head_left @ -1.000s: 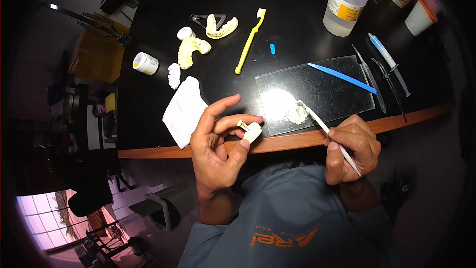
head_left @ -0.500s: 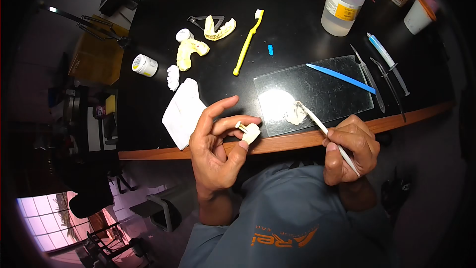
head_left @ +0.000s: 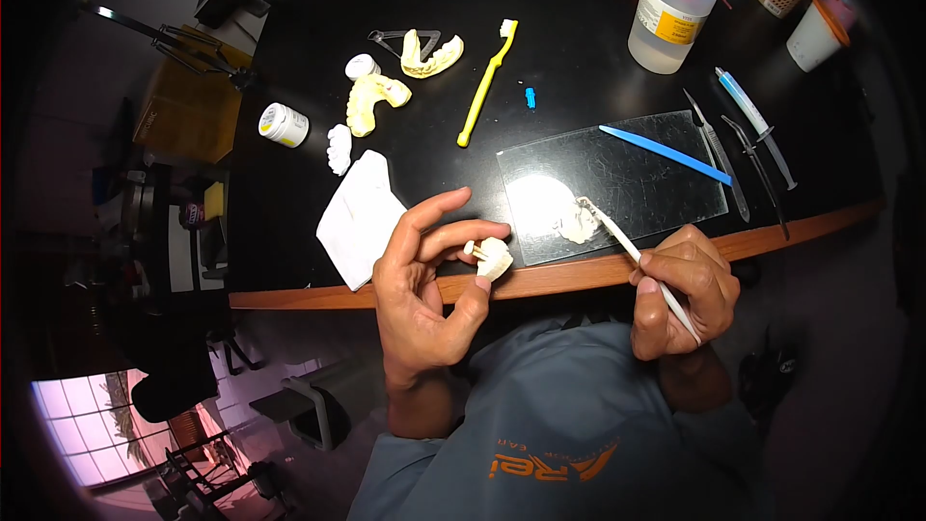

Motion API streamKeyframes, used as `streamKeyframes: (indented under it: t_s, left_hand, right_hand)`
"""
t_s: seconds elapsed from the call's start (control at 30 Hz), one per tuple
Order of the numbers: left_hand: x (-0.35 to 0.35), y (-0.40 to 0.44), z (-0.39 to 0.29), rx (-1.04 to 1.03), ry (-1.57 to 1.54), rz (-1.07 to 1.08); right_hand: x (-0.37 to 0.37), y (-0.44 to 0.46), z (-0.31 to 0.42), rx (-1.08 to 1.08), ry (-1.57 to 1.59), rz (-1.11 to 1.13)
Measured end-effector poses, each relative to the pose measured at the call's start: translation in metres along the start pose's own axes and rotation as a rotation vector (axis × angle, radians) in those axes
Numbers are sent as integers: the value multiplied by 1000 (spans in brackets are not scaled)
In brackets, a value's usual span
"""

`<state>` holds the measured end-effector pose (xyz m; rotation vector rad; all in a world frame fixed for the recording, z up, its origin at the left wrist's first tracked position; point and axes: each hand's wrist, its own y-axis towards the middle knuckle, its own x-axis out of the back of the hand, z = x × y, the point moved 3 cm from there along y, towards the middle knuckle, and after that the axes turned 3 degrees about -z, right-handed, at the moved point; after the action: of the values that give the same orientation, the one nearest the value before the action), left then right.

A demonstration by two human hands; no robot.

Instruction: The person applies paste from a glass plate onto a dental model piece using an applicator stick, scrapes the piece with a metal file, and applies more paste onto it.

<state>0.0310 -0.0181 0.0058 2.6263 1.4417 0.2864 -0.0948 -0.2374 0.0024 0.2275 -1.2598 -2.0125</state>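
Between the thumb and a finger of my left hand (head_left: pixel 424 294) is a small cream dental die (head_left: pixel 495 259) with a pin sticking out of it. My right hand (head_left: pixel 685 291) grips a thin white spatula (head_left: pixel 627 246) like a pen. The spatula's smeared tip touches a mound of off-white paste (head_left: pixel 580 222). This paste lies on a glass slab (head_left: pixel 627 169) near the table's front edge. Across the slab's far right part rests a blue plastic spatula (head_left: pixel 666 152). A folded white paper (head_left: pixel 360 219) lies left of my left hand.
Yellow dental casts (head_left: pixel 374 101), a white jar (head_left: pixel 284 124) and a yellow toothbrush (head_left: pixel 487 82) lie at the back left. Right of the slab are a scalpel (head_left: pixel 716 154), tweezers (head_left: pixel 757 174) and a syringe (head_left: pixel 755 125). A large liquid bottle (head_left: pixel 668 14) stands behind.
The die in my left hand has turned slightly, its pin now pointing differently. My right hand and the spatula have barely moved at the paste.
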Motion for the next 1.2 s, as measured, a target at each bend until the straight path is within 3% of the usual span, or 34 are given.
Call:
streamKeyframes:
  t_s: [0.17,0.4,0.77,1.2]
  left_hand:
    - [-2,1,1,-33,51,-8]
    - [-9,1,-7,-23,175,-86]
    - [-10,11,-18,-171,577,-149]
    - [0,-3,-12,-207,614,-149]
  right_hand:
    - [4,3,3,-86,50,-9]
    - [17,35,-8,7,-224,261]
    - [12,49,-17,-47,-465,697]
    - [4,47,-12,-106,-475,714]
